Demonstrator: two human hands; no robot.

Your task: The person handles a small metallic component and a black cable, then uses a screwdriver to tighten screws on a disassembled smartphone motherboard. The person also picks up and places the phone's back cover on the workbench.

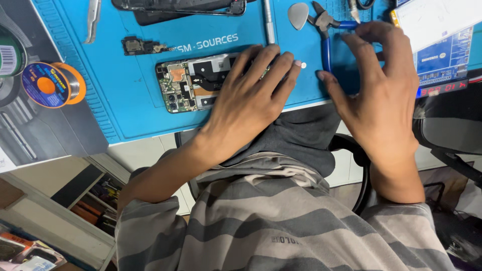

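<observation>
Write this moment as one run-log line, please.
left hand: flat on opened phone | right hand: fingers on blue-handled pliers | surface: blue repair mat

On the blue mat (135, 110) I count one opened phone (193, 85), lying under the fingers of the left hand (251, 95). Beyond those fingertips there is one metal rod tool (269, 22) and one grey pick (298, 15). One pair of blue-handled cutters (326, 35) lies between the fingers of both hands, touching the fingers of the right hand (381, 85). Far from the left fingers I see one pair of tweezers (92, 20), one small loose part (142, 46), one dark phone frame (181, 7) and one solder spool (52, 84). Hands: two.
</observation>
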